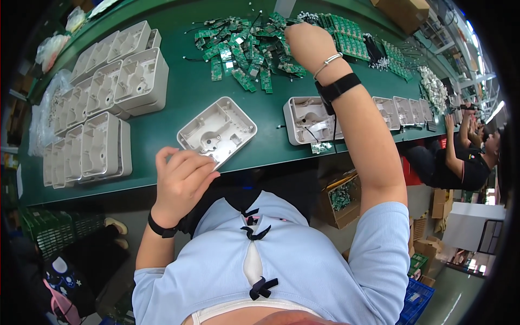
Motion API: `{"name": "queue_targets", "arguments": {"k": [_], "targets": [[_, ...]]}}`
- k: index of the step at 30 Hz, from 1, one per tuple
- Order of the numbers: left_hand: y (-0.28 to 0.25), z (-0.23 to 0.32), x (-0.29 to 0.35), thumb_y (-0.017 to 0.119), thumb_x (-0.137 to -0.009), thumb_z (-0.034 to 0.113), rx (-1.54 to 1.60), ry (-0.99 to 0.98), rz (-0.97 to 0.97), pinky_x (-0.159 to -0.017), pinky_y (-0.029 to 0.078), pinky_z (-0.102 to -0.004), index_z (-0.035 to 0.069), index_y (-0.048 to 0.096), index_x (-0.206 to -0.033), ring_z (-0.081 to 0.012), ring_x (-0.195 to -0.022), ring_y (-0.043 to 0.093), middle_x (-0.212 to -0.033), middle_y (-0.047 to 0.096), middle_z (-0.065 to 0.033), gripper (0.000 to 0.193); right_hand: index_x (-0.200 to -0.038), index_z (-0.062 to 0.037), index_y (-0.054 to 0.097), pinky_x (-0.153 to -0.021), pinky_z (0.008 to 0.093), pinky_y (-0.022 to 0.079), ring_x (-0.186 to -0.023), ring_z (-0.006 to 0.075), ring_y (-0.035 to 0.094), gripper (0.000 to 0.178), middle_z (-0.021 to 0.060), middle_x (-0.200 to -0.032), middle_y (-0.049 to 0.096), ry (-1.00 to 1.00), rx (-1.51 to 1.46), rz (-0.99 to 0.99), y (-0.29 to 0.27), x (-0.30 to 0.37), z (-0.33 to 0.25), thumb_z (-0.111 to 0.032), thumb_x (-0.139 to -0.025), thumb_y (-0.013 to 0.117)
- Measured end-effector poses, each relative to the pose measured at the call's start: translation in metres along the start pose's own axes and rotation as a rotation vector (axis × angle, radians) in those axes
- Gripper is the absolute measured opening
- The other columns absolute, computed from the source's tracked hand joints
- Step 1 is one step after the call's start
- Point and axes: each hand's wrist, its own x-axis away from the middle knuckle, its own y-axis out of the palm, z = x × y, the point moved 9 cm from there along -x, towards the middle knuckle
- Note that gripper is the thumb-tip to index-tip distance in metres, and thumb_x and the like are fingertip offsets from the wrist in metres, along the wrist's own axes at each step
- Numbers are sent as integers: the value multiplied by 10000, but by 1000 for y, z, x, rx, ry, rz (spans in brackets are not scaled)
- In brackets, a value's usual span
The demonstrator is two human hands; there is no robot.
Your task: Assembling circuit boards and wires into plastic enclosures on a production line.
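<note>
A pale grey plastic housing [242, 128], its open side up, lies tilted near the table's front edge. My left hand [184, 176] is closed at its near corner, fingers curled and thumb alongside, gripping the rim. Farther off, my right hand [310, 46] reaches to the right side of a loose pile of green circuit boards [246, 51]. Its fingers point away and are hidden behind the back of the hand, so what they hold does not show. Below my right forearm sits another housing [303, 116] with a dark wire and a board at its edge.
Stacks of grey housings [141, 76] stand at the left. Rows of circuit boards [344, 35] lie at the back right, and more housings [403, 111] line the table's right side. A cardboard box [344, 200] is below the edge. Another person [460, 151] works far right.
</note>
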Motion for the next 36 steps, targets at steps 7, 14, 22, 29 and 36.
{"name": "queue_targets", "arguments": {"k": [7,14,22,29,36], "targets": [[10,3,2,917,-744,141,24,7,-18,-983,429,-462,83,779,-970,-234,-964,677,-1032,758,-9,271,-1018,-31,772,-741,348,598,-869,206,719,165,96,-976,781,158,-798,155,-14,-12,63,-182,-994,713],[11,-4,14,927,-748,167,51,-30,-17,-1010,451,-487,78,752,-1057,-292,-1079,656,-1187,720,-70,366,-1042,-32,766,-567,208,410,-669,53,542,130,3,-887,738,379,-1731,-15,-33,19,60,-146,-1025,708],[4,-33,16,1016,-652,287,59,-388,30,-1144,433,-515,54,530,-1460,-410,-1359,537,-1482,549,-205,971,-1155,-38,738,-684,225,530,-824,81,649,176,51,-1069,774,208,-2474,-381,-17,64,8,-183,-1059,705],[15,-54,21,1029,-614,246,315,-619,4,-1189,423,-460,13,422,-1576,-395,-1422,503,-1524,508,-204,1161,-1184,-11,729,-723,208,531,-889,82,682,178,70,-1116,775,298,-1980,-79,-21,119,-59,-128,-1051,713],[2,-40,1,987,-662,186,229,-407,26,-1183,429,-475,27,393,-1605,-418,-1420,514,-1548,494,-227,1126,-1143,15,760,-847,244,568,-962,107,720,148,59,-1077,789,166,-1923,-98,1,157,-123,-28,-1002,745]]}}
